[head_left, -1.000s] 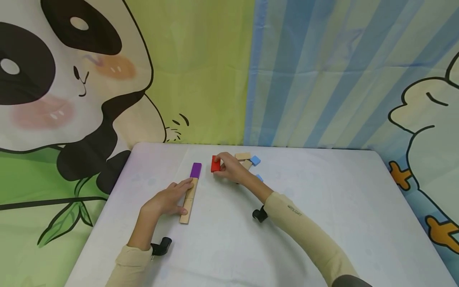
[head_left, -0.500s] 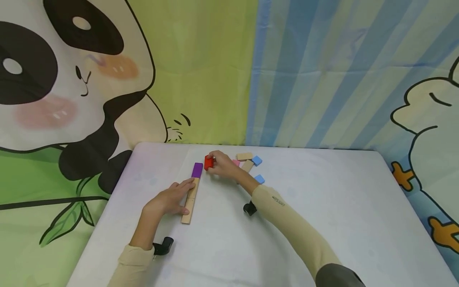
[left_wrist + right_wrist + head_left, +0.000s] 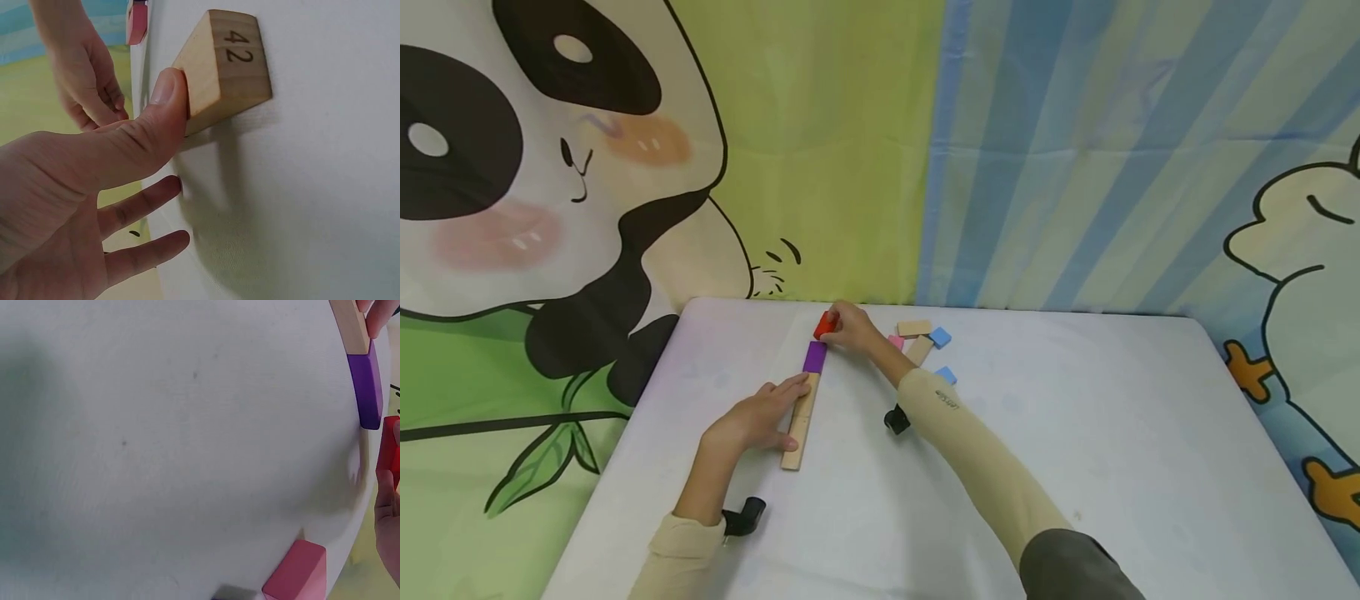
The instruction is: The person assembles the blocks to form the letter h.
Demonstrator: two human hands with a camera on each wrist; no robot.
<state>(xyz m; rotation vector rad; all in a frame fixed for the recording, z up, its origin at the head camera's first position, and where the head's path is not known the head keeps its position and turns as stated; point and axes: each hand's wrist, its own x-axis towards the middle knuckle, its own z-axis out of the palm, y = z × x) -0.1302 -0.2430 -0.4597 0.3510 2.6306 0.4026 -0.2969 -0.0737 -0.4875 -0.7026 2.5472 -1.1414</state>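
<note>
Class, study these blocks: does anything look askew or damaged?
Nothing looks damaged. The red rectangular wooden-looking block seems askew: held by the right hand, it is turned slightly out of line with the purple rectangular wooden-looking block.

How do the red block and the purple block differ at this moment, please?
The red block is pinched in the right hand, while the purple block lies on the table. The purple block meets the plain wooden blocks; the red block is apart from them, beyond the purple one's far end. Both are painted one solid colour.
</note>
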